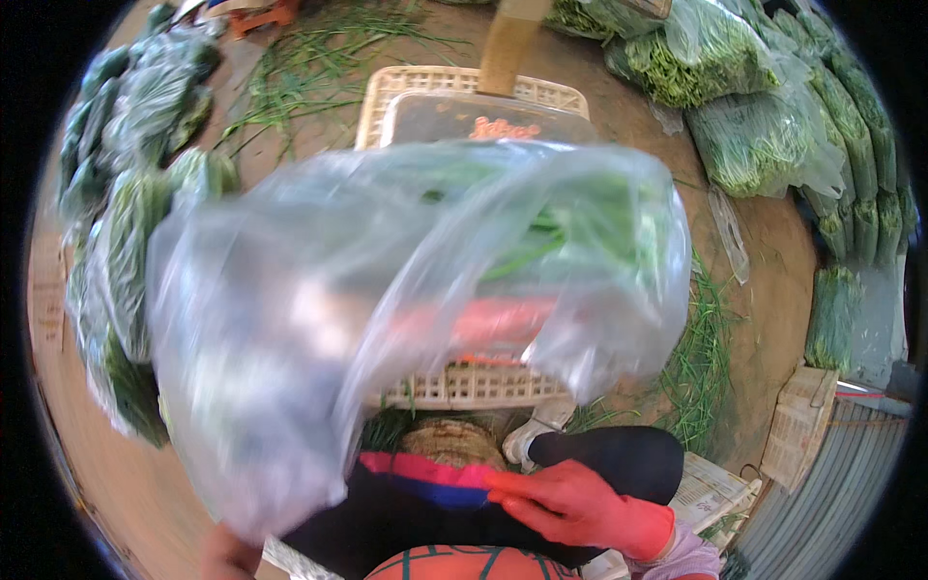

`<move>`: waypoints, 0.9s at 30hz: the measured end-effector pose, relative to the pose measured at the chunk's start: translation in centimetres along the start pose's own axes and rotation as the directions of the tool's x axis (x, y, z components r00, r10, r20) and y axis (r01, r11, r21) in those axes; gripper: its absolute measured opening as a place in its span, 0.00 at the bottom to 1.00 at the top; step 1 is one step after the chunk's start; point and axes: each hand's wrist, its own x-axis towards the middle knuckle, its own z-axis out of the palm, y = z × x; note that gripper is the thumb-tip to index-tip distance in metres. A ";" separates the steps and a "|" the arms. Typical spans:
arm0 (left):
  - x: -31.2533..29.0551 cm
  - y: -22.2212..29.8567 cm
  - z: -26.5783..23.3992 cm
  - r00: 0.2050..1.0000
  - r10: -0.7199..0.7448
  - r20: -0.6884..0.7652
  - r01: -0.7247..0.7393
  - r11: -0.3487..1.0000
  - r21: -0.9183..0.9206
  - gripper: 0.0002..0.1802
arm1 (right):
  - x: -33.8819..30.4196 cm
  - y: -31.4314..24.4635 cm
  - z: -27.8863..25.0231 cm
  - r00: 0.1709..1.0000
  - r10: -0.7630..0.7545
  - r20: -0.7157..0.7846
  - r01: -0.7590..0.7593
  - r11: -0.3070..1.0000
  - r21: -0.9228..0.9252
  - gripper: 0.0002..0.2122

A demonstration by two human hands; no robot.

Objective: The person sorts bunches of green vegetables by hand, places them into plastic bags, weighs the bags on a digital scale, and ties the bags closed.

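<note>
A large clear plastic bag, blurred by motion, spreads across the middle of the head view, above a scale and crate. Green stalks and a red patch show through its film; whether they lie inside or behind it I cannot tell. My left arm enters at the lower left and runs up to the bag's near end. Plastic and blur hide the fingers of that hand. Over my lap is my right hand in a red rubber glove, its fingers stretched leftward, slightly apart and holding nothing, beside a pink and blue cloth edge.
Beneath the bag stands a cream plastic crate bearing a flat scale with an upright post. Bagged greens line the left; more bagged bundles are stacked at right. Loose green stalks litter the floor.
</note>
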 end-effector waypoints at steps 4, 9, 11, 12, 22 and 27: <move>1.4 -0.7 -1.5 0.985 0.020 0.173 -0.031 0.998 0.063 0.29 | 3.4 1.1 -2.7 0.973 0.211 0.092 -0.200 0.973 -0.116 0.14; 4.3 -1.2 -7.8 0.913 0.055 0.405 -0.105 0.989 0.103 0.26 | 5.2 -0.2 -6.8 0.884 0.418 0.210 -0.456 0.871 0.186 0.14; 5.9 -0.5 -10.4 0.884 0.055 0.465 -0.121 0.986 0.114 0.24 | 3.5 1.1 -6.3 0.824 0.546 0.151 -0.566 0.780 0.265 0.14; 6.5 -0.5 -11.6 0.869 0.051 0.493 -0.126 0.985 0.120 0.24 | 3.5 0.8 -6.4 0.850 0.527 0.014 -0.517 0.828 0.216 0.12; 11.5 0.9 -22.0 0.787 0.032 0.616 -0.187 0.964 0.189 0.19 | 0.1 -0.9 0.2 0.474 0.879 0.047 -0.372 0.152 0.916 0.11; 11.5 -1.6 -24.8 0.754 -0.021 0.657 -0.187 0.951 0.245 0.17 | -3.7 -4.0 11.2 0.406 0.907 -0.109 -0.028 0.132 0.991 0.12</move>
